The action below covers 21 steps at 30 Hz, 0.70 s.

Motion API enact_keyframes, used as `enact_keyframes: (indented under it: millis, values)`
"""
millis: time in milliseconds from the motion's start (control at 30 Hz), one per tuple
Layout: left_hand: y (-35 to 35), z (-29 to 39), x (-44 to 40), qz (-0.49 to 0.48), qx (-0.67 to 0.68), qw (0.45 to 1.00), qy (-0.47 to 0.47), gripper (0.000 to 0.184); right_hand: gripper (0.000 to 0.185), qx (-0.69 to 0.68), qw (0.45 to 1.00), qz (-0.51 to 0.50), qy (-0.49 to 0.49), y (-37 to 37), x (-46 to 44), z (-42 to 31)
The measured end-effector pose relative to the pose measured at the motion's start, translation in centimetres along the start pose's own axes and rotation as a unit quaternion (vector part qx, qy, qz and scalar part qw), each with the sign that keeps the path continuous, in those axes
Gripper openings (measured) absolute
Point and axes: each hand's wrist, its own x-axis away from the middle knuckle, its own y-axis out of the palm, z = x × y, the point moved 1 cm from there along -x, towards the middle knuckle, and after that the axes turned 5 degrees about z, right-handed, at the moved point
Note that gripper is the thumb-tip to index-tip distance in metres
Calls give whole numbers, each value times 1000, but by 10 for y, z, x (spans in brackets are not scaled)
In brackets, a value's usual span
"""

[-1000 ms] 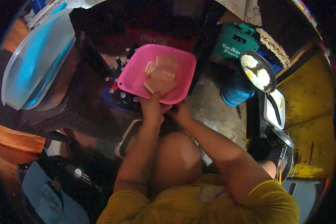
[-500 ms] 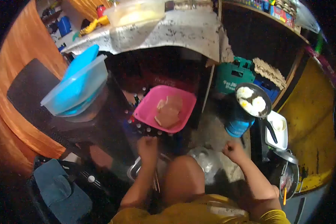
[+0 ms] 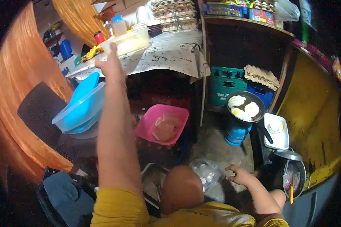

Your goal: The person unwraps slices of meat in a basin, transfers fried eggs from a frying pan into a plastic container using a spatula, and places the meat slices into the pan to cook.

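Note:
My left hand (image 3: 113, 68) is stretched far forward at the edge of the cloth-covered table, fingers apart and nothing seen in it. It overlaps the near left end of a clear plastic tub (image 3: 130, 42) with pale yellowish contents; whether it touches the tub I cannot tell. My right hand (image 3: 238, 175) is low by my knee, its fingers loosely curled but apart, holding nothing visible. Beside it lies a clear plastic bag (image 3: 208, 178) with white eggshell-like pieces. Three eggs (image 3: 251, 109) are in a black frying pan (image 3: 258, 99) over a blue gas canister (image 3: 236, 135).
A pink basin (image 3: 147, 130) with flat pinkish pieces stands in front of me. To the left is a clear tub with a blue lid (image 3: 83, 89). Egg trays (image 3: 178, 17) are stacked on the table. A white tray (image 3: 271, 140) and a pot (image 3: 300, 178) stand at the right.
My left hand has reached up and forward from near my knee to the table's tub. My right hand has loosened from a closed curl and lowered beside the plastic bag. The view has shifted.

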Motion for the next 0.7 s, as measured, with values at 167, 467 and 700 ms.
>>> enact_keyframes:
  millis: [167,467,700]
  values:
    - [32,-6,-89,-61,-41,974,-215,84,50,-74,997,-16,27,-5,23,-4]
    - [43,4,-104,-218,-11,956,-195,64,55,-108,993,20,50,-25,43,-16]
    - [43,96,-53,-309,90,911,-257,67,53,-184,975,124,15,-85,44,-73]
